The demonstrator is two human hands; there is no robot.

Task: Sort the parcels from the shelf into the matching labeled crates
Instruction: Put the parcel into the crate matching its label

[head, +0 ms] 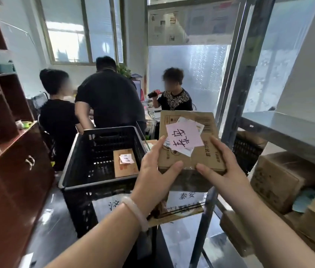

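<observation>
I hold a brown cardboard parcel [207,151] in the air in front of me, with a pink handwritten note [183,138] on its top face. My left hand [152,171] grips its near-left corner, thumb on top. My right hand [222,167] grips its near-right corner. To the left stands a black plastic crate [75,171] with a white label [106,207] on its front and one small brown parcel [124,165] inside. Below the held parcel, a second white label [185,200] shows on another container, mostly hidden.
A grey metal shelf [280,130] rises on the right, with several cardboard boxes [276,176] on its lower level. A brown wooden cabinet [11,167] lines the left side. Three people [110,97] stand beyond the crate by a window.
</observation>
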